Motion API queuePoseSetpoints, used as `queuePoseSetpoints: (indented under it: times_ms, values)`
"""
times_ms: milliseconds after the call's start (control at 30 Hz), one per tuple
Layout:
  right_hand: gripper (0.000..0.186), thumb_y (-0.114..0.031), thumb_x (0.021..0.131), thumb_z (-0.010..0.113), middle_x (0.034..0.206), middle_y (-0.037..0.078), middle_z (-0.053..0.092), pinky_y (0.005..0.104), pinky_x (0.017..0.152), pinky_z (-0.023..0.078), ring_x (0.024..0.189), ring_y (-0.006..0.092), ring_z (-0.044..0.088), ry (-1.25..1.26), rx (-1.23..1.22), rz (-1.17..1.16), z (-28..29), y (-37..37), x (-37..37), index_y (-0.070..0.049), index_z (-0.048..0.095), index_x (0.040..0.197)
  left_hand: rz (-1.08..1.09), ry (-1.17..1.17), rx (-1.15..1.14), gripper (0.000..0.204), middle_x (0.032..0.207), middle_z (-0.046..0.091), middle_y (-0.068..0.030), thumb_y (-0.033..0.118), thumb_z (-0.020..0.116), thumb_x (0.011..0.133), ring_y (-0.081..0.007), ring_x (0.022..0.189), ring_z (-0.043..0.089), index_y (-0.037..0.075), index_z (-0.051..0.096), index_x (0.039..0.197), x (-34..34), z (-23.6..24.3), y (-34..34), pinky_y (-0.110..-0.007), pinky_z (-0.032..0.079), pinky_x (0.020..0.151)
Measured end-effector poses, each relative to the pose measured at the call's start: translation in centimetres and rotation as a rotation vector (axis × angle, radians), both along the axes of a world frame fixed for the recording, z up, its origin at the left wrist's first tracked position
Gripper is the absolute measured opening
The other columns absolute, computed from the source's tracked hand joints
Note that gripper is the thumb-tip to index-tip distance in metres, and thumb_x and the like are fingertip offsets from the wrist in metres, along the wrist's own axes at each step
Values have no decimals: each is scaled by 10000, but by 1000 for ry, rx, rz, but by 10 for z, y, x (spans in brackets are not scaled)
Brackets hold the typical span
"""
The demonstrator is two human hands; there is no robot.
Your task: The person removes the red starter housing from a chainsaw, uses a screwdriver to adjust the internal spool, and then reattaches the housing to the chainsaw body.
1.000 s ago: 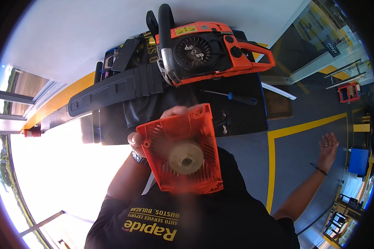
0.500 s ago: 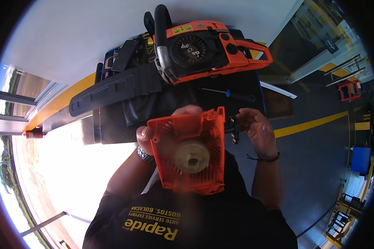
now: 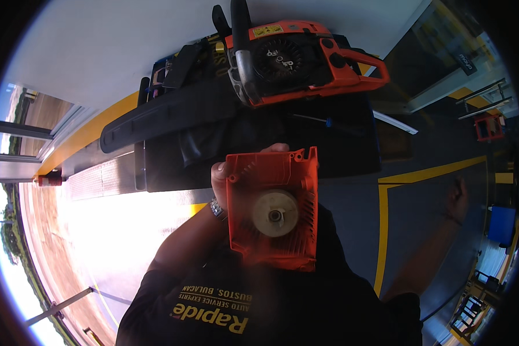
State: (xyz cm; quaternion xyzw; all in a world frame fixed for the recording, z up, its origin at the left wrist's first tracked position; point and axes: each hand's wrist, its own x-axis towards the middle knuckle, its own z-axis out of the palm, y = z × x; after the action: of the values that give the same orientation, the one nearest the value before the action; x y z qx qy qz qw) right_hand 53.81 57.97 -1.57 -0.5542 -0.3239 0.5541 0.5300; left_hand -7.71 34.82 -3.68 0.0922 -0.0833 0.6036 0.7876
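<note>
Head view. Left hand [image 3: 224,180] is closed around the left edge of an orange recoil starter cover [image 3: 273,209], thumb side on the rim, fingertips just showing over its top edge. The cover is held up in the air, inner face toward the camera, with the pale starter pulley [image 3: 275,213] at its centre. Its long axis runs up and down in the picture, roughly in line with the forearm.

Right hand [image 3: 458,200] is well apart, out to the right of the cover and low over the grey floor; it is motion-blurred, so I cannot tell whether it is open or closed. It holds nothing that I can make out.

Beyond the left hand, past the cover's top edge, an orange chainsaw [image 3: 297,60] lies on the dark bench [image 3: 357,158], guide bar sheath [image 3: 167,115] pointing left. A blue-handled screwdriver [image 3: 317,121] lies just beside the saw. The left hand is much the nearer to the saw.
</note>
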Motion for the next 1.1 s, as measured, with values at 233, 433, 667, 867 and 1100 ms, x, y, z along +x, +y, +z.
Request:
queuePoseSetpoints:
  times_ms: [233,433,667,867,1100]
  values:
    - [225,-114,921,619,1075,34,618,276,826,475,993,113,579,-384,57,613,55,-101,-234,-43,617,1134,-100,114,-160,1014,1422,489,-238,594,695,723,-429,1264,541,80,314,1509,8,18,13,-568,476,1018]
    - [359,-180,939,650,1104,54,634,306,899,473,1040,131,585,-181,266,763,48,-135,-344,-22,584,1255,-151,37,-82,1040,1461,458,-250,596,694,744,-430,1296,521,74,275,1539,12,11,27,-565,456,1041]
    - [307,-180,969,602,1031,50,641,296,838,464,867,123,580,-173,107,719,41,-140,-350,-11,591,1224,-166,28,-32,1066,1475,433,-267,585,712,742,-458,1320,489,64,244,1545,9,-2,34,-585,450,1045]
    - [180,-131,926,517,977,61,601,319,847,448,864,155,576,-468,218,238,45,-81,-222,-36,585,1064,-132,0,94,1114,1481,409,-277,533,778,694,-466,1332,472,63,225,1540,-13,1,33,-599,444,1052]
    - [400,-234,936,564,1163,126,627,371,971,465,1086,222,607,-146,326,715,29,-97,-306,-18,543,1271,-161,18,143,1106,1446,419,-297,529,773,705,-464,1321,482,60,207,1531,-11,18,40,-583,466,1035]
